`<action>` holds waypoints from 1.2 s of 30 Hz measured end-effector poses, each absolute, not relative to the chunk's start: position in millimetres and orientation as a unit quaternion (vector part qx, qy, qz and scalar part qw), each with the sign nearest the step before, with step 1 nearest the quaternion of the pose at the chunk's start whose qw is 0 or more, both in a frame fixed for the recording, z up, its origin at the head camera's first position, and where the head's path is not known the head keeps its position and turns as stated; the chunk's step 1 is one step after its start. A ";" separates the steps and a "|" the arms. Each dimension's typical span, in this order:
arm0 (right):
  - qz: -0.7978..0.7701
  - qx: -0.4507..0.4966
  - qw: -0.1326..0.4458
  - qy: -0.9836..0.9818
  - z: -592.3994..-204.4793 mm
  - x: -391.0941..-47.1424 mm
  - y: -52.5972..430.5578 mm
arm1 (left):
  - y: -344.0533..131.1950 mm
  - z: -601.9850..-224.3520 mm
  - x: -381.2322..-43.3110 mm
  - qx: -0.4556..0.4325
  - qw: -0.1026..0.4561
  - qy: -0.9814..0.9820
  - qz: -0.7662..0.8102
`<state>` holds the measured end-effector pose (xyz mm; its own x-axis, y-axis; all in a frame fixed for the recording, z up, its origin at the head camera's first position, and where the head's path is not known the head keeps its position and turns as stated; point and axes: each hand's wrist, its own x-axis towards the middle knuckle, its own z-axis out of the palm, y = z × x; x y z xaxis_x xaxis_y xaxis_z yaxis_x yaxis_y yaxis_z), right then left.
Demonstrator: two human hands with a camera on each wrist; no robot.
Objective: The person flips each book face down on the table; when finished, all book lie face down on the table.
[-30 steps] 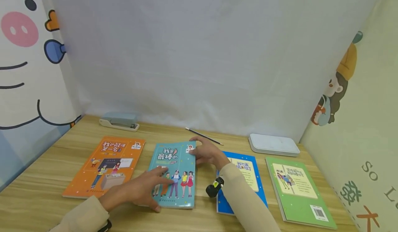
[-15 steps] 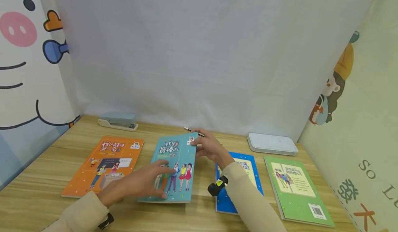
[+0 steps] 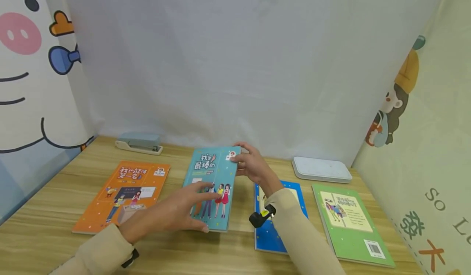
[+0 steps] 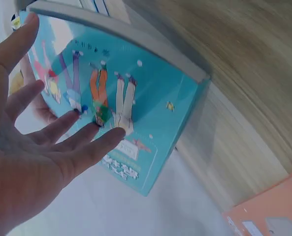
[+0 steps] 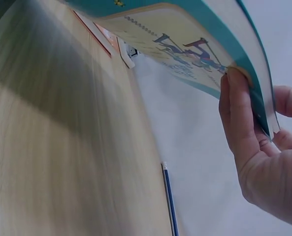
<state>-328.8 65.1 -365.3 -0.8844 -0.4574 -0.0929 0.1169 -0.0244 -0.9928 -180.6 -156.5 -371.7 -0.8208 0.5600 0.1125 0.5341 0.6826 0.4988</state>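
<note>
A teal paperback book with cartoon children on its cover is held up off the table, its far edge raised. My right hand pinches its upper right corner; in the right wrist view, fingers press the back cover while the thumb is on the other side. Spread over the front cover, my left hand has its fingertips right at the printed figures, with the thumb by the bottom edge. The back cover and the page edges show from below.
An orange book lies to the left, a blue book and a green book to the right. Along the back are a stapler and a white case. A pencil lies near the back cloth.
My right hand has lifted the teal book off the table and moved it up and slightly right. The left hand has followed along over the cover.
</note>
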 end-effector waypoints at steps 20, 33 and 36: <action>-0.740 -0.075 0.158 0.649 -343.2 -323.4 62.5 | -131.8 -378.2 -177.5 0.325 -0.125 0.907 0.236; -0.744 -0.055 0.152 0.648 -334.9 -320.7 68.7 | -132.2 -362.2 -188.1 0.350 -0.116 0.908 0.201; -0.746 -0.051 0.158 0.645 -332.9 -320.6 70.0 | -135.1 -352.0 -189.6 0.357 -0.088 0.907 0.207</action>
